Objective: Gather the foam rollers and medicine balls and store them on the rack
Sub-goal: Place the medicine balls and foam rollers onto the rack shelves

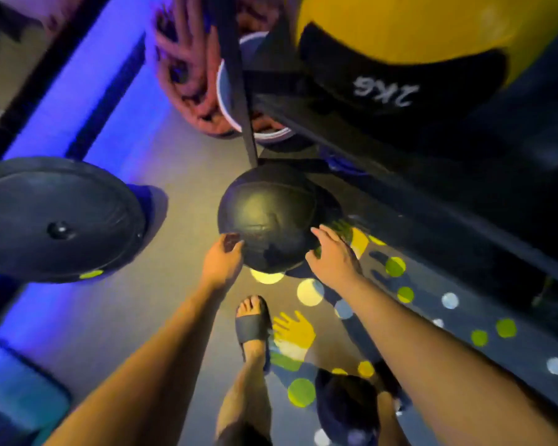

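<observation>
The black medicine ball [268, 217] sits on the floor between the person's two hands, just past their fingertips and right against the foot of the rack post [236, 75]. The left hand [223, 257] is laid on the ball's near-left side, and I cannot tell whether its fingers are closing. The right hand [334, 257] reaches the near-right side with fingers spread and loose, so the hands are apart and nothing is clamped yet. The risk I see is a weak hold: with only the near sides touched, the ball could roll off toward the post or drop onto the sandalled foot [253, 323] just behind the hands. Above and to the right of the hands the rack shelf edge [400, 175] juts out, with a yellow 2 kg medicine ball [400, 24] higher up, so a straight lift would likely knock the frame. To the left a big black disc [55, 217] narrows things; the open room is the bare floor [174, 175] beyond the left hand, short of the knobbly foam roller [181, 69].
</observation>
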Tool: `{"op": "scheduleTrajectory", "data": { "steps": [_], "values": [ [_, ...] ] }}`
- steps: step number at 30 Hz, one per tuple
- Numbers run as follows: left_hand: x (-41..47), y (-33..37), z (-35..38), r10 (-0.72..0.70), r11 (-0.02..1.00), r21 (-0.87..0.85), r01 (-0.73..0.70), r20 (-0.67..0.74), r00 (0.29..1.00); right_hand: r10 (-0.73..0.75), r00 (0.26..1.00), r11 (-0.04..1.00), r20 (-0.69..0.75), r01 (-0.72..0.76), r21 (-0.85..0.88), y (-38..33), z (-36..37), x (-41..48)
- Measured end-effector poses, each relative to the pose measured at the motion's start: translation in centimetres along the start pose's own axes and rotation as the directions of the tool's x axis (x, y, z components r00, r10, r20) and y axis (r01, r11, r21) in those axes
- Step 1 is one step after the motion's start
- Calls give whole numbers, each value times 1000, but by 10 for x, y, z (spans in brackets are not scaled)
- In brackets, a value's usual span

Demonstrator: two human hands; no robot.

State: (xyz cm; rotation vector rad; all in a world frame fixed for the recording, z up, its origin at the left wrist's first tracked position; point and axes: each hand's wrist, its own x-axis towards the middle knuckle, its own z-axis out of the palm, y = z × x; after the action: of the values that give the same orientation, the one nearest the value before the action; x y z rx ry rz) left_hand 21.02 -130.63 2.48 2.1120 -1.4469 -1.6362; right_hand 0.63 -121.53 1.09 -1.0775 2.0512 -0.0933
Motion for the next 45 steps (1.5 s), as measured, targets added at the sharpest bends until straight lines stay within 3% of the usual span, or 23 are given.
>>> {"op": "scheduleTrajectory", "data": {
  "steps": [2,7,10,13,16,19,21,22,25,26,28,29,30,33,36,39,41,45],
  "values": [
    [41,-16,-14,26,998,50,-26,10,1000,36,999,999,35,-36,24,-14,26,43],
    [141,-48,-14,15,998,52,-21,116,993,51,998,997,-33,-49,58,-19,55,151],
    [171,-45,-3,127,970,196,-145,103,987,43,991,999,-123,-39,33,-15,71,161],
    [176,-47,8,96,992,69,-103,107,990,71,969,992,-236,-43,120,-9,88,135],
    [159,-60,12,8,998,-68,-1,101,995,285,887,922,-363,-150,357,11,92,108],
    [148,-81,7,-137,985,-93,143,63,989,600,707,740,-375,-313,595,27,79,103],
    [152,-91,8,-293,948,-109,298,66,954,787,545,585,-288,-515,627,55,70,110],
    [155,-95,9,-340,933,-102,344,54,939,828,520,525,-211,-587,616,67,70,114],
    [161,-107,21,-365,929,-55,365,4,931,761,614,337,211,-651,681,87,90,113],
    [161,-111,31,-383,919,-75,387,58,922,686,615,230,389,-690,686,99,102,112],
    [152,-113,52,-380,891,-154,427,261,887,612,548,84,570,-762,642,121,128,99],
    [150,-115,58,-380,868,-197,456,330,864,605,526,78,597,-786,614,119,135,90],
    [155,-134,65,-362,857,-228,462,372,855,579,552,86,600,-773,628,122,145,83],
    [165,-206,68,-308,866,-300,400,312,899,653,627,145,424,-654,743,99,152,49],
    [96,-147,46,-312,922,-185,340,164,936,697,657,218,287,-575,788,74,140,10],
    [24,-80,30,-240,969,-54,241,23,971,725,620,165,301,-581,797,48,110,-38],
    [-31,-41,22,-160,986,50,162,-33,987,716,661,191,227,-498,846,31,78,-68],
    [-157,37,6,-11,986,160,37,-161,987,653,758,350,6,-308,885,21,-6,-135]
  ]
}}
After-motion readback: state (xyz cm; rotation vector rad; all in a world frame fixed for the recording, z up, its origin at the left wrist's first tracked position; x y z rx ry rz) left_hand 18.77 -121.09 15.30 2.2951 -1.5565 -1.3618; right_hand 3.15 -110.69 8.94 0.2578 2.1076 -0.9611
